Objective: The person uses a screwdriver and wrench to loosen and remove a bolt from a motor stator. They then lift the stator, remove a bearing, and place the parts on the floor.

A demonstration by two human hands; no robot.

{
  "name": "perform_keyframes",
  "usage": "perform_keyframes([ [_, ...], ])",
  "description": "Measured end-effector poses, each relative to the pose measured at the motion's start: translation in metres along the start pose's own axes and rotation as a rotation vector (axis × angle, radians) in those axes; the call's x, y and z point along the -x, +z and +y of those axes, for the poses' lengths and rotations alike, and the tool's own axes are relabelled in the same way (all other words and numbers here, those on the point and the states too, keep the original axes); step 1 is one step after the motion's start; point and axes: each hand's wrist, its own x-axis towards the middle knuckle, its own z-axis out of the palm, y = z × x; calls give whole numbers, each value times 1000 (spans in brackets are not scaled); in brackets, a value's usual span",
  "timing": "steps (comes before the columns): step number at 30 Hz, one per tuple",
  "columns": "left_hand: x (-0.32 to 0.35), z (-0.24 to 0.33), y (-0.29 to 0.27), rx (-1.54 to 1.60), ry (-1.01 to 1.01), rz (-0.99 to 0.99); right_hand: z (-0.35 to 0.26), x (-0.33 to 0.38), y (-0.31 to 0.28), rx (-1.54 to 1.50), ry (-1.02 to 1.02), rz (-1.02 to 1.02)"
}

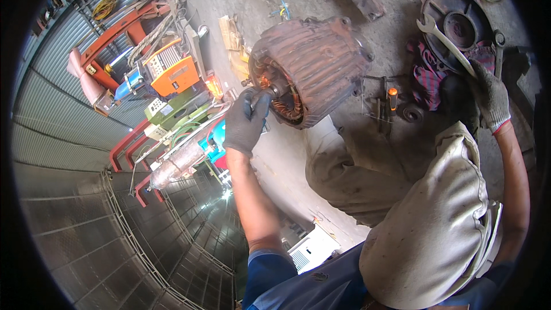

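A large ribbed, rusty-brown electric motor lies on the floor in front of me, its open end with copper windings facing left. My left hand, in a dark grey glove, is closed around the motor shaft where it sticks out of that end. On the right, my right hand, in a lighter grey knit glove, grips a steel open-end wrench, its jaw pointing up and left. Next to those fingers is a ring-end wrench; whether the hand also holds it I cannot tell.
A round motor end cover and a pink-and-black striped cloth lie at the right. An orange-handled screwdriver and a bearing ring are near my knee. An orange welding machine and a gas cylinder stand left.
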Motion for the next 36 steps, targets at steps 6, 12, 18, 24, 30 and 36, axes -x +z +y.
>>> perform_keyframes([
  [6, -18, 3, -2, -409, 257, -90, -5, 0, -4, -1, 7, -9],
  [12, -22, -3, 0, -397, 399, -50, -10, -2, -5, 11, 19, -10],
  [18, -22, -12, 3, -356, 585, 18, -8, -1, -4, 10, 6, 4],
  [24, -28, -22, 8, -225, 648, 1, -6, -1, -4, 24, -5, 0],
  [30, -19, -20, 18, 239, 221, 16, -7, -2, -4, 19, 19, -8],
  [36, -17, -8, 10, -288, 387, 38, -6, -1, -3, 30, 14, 1],
])
